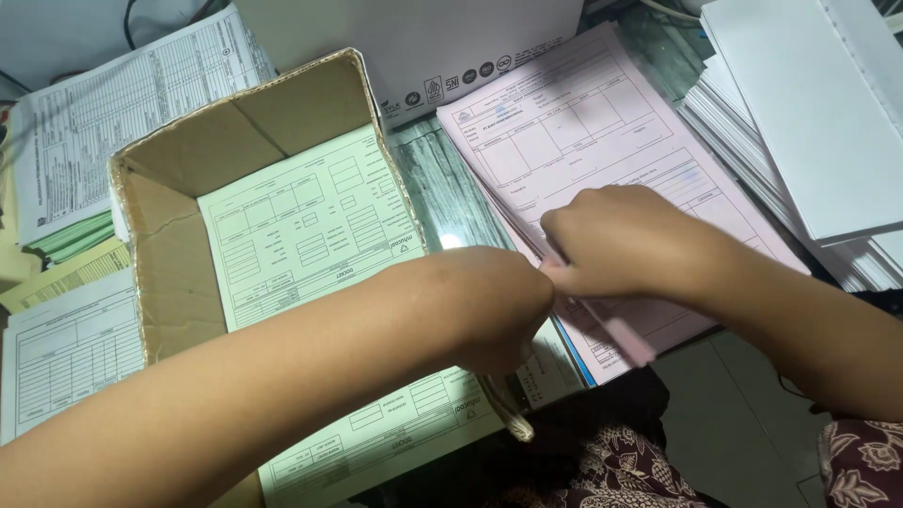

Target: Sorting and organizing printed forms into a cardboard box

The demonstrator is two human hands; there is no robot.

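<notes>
Pinching the near left edge of the pink forms (602,122), the right hand (625,240) has its grip closed on a sheet there. The left hand (494,301) meets it, fingers hidden behind the wrist, so its grip cannot be told. Pink forms lie stacked on the counter (451,193), right of a cardboard box (169,235) holding green forms (301,226). More green forms (376,437) sit below. White paper stacks (809,113) fill the right; printed sheets (103,113) lie left.
</notes>
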